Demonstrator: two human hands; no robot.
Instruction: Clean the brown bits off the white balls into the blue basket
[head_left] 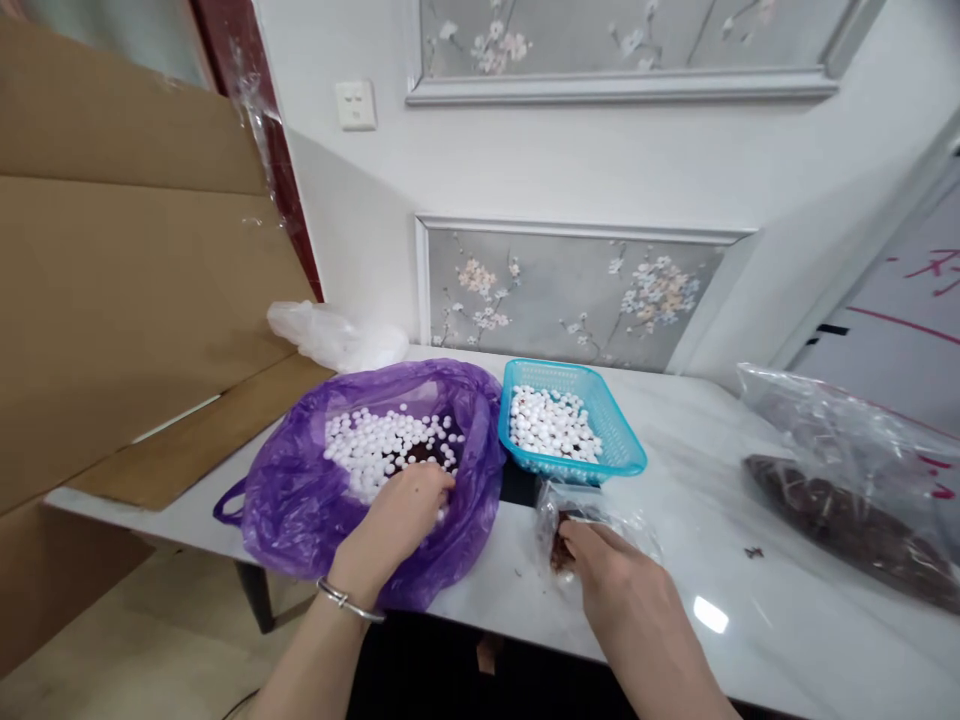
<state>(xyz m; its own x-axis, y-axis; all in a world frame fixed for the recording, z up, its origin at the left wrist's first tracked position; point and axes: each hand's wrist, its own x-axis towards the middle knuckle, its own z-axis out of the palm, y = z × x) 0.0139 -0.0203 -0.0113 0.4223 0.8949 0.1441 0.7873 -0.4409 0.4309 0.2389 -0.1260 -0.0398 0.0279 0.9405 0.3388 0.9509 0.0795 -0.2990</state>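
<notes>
As my right hand (626,590) dips to the small clear bag (566,497) near the table's front edge, its fingers are bent and drawn close together among reddish-brown bits (561,560); my own fingertips are partly hidden, so I cannot tell whether they have hold of any. My left hand (409,505), with a silver bracelet (341,598) at the wrist, is inside the open purple bag (292,500), palm down and fingers curled. I cannot tell whether it grips anything, since the fingertips are out of sight. Around and beyond it in that bag lie loose white balls (371,440), with a dark brown patch (416,455) showing among them.

Just right of the purple bag, a blue basket (619,425) holds more white balls, and something black (517,487) shows by its near corner. A few brown crumbs (754,552) lie on the white table (690,480), and further right a large clear bag (825,410) has dark brown stuff in it.

Cardboard (142,270) stands at the left; a whitish plastic bag (337,335) sits behind the purple one. Farthest off is the wall (360,200), with flowered panels (551,290) and a socket plate (355,106).
</notes>
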